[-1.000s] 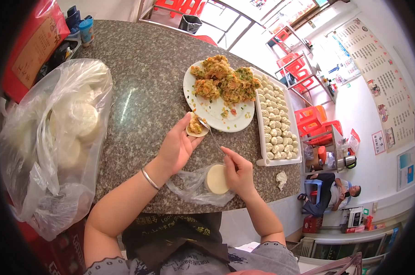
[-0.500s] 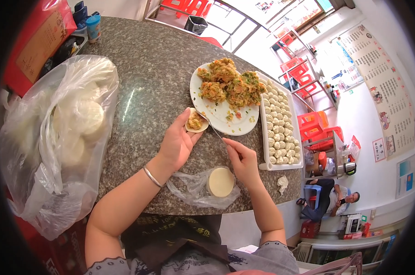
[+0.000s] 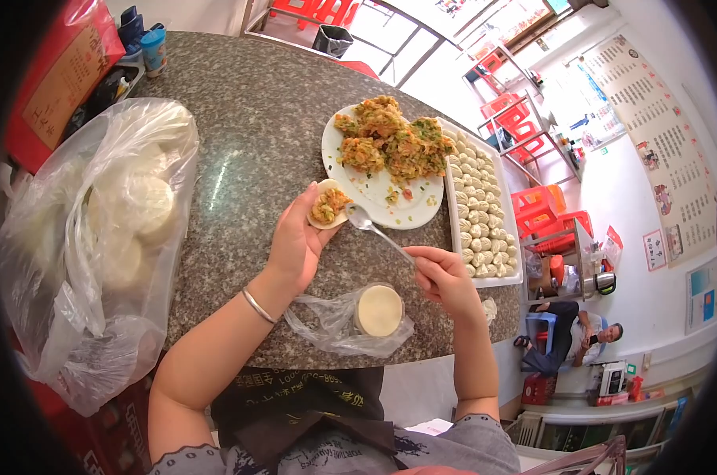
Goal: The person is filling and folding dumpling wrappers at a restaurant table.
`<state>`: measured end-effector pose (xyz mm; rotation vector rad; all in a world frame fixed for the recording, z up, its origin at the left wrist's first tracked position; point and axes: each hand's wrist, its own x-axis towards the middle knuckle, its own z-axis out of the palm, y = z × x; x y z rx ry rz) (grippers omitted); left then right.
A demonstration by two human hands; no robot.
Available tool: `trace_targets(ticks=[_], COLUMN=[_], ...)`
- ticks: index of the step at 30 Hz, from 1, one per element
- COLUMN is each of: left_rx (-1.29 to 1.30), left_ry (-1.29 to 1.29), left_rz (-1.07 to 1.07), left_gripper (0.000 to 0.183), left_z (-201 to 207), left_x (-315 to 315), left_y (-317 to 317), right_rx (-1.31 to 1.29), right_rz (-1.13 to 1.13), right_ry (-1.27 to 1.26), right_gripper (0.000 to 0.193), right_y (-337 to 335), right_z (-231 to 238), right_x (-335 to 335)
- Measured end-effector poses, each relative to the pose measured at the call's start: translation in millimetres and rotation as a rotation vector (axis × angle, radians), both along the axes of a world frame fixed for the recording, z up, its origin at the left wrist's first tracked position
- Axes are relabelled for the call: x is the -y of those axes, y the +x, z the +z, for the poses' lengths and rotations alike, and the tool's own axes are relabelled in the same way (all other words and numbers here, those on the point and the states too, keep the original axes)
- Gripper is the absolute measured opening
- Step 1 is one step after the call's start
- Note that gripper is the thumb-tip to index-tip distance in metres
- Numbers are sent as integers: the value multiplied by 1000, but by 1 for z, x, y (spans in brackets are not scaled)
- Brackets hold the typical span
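In my left hand (image 3: pixel 293 252) lies a round dumpling wrapper (image 3: pixel 344 217), cupped by the fingers, with a mound of orange and green filling (image 3: pixel 327 205) on it. My right hand (image 3: pixel 444 277) grips the handle of a metal spoon (image 3: pixel 386 240); its bowl is beside the wrapper and looks nearly bare. Just beyond is a white oval plate (image 3: pixel 418 210) heaped with chopped filling (image 3: pixel 390 138). A stack of round wrappers (image 3: pixel 379 310) rests on a clear plastic bag (image 3: pixel 319 321) between my forearms.
Rows of pleated dumplings fill a white tray (image 3: pixel 497 281) right of the plate. A large clear bag (image 3: pixel 89 261) of pale dough rounds lies at the left. Crumpled tissue (image 3: pixel 489 310) sits near the right table edge. A person (image 3: pixel 580 336) sits in the room at the right.
The spoon has drawn back from the wrapper toward the right, its bowl now showing. More filling shows on the wrapper, and my left hand has shifted slightly left.
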<state>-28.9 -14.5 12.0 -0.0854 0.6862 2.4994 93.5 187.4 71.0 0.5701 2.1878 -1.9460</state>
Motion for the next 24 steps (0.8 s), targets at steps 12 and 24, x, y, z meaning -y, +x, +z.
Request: trace_targets(ticks=[12,24], left_rx=[-16,-86], left_ry=[68,18], left_rz=[-69,-154], left_gripper=[52,50], left_z=[7,6], left_x=[1,0], left_y=[2,5], right_rx=[-582,-403], right_rz=[134,-216], right_ry=[836,573], right_gripper=[34,27], right_y=[1,-10], right_z=[-10,-38], right_x=[24,-8])
